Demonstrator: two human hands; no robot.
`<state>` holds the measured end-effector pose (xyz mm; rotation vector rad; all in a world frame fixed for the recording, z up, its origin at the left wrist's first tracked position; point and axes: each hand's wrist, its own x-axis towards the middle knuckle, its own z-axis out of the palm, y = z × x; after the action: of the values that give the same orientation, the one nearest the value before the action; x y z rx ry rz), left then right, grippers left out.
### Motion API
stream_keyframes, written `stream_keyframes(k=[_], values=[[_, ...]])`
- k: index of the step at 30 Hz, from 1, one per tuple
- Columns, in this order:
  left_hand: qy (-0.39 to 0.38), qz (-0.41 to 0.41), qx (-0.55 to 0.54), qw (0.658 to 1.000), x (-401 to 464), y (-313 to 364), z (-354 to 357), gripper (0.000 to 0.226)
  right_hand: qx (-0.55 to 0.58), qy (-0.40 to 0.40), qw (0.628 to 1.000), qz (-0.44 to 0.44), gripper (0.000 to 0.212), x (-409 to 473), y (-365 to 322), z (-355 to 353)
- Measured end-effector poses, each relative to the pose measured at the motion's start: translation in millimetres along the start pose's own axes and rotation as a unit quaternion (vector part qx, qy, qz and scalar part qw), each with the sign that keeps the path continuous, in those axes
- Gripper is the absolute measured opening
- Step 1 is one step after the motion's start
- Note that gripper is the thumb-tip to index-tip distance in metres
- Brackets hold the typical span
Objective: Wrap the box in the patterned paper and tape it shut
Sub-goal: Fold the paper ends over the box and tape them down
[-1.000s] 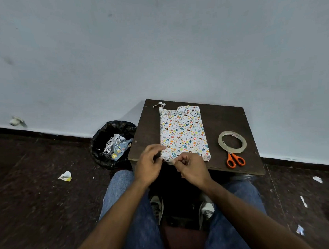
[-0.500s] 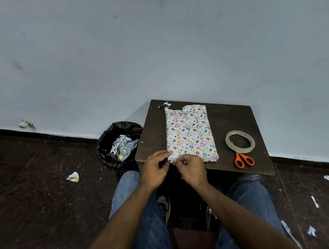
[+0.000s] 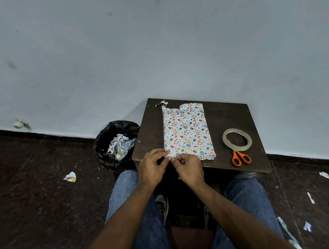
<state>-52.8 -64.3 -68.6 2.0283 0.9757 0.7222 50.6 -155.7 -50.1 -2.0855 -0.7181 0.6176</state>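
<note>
Two hands work the near left corner of the box [image 3: 187, 132], which lies flat mid-table [image 3: 226, 111]. Left hand [image 3: 152, 167] & right hand [image 3: 189, 167] both curl, fingertips pinching the paper there. Paper prob. thin, tears easily; box looks stiff, light. Best held by edges.

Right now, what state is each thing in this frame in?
Box: lying flat on the table, covered in patterned paper, far end flap uneven.
Left hand: pinching the paper at the box's near left corner.
Right hand: fingers curled at the same near edge.
Tape: flat on the table, untouched.
Scissors: closed, partly under the tape.
Bin: holds paper scraps.
</note>
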Motion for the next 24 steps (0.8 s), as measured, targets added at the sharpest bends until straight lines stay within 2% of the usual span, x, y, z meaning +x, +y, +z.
stream_keyframes(k=[7,13,15,18,24], values=[[-0.013,0.009,-0.064,0.998,2,-8,0,0.022,0.025,-0.004,0.999,-0.022,0.011,-5,7,4],[-0.042,0.01,-0.112,0.993,3,-12,-2,0.031,0.047,-0.011,0.997,-0.065,0.009,-7,7,4],[-0.052,0.0,-0.121,0.991,4,-11,-4,0.035,0.045,-0.006,0.997,-0.055,0.018,-4,2,5],[-0.061,-0.013,-0.122,0.991,5,-11,-6,0.04,0.02,0.003,1.0,-0.018,0.013,-4,-7,5],[-0.057,-0.016,-0.115,0.992,6,-11,-5,0.027,-0.009,0.028,0.999,0.032,0.022,-4,-15,8]])
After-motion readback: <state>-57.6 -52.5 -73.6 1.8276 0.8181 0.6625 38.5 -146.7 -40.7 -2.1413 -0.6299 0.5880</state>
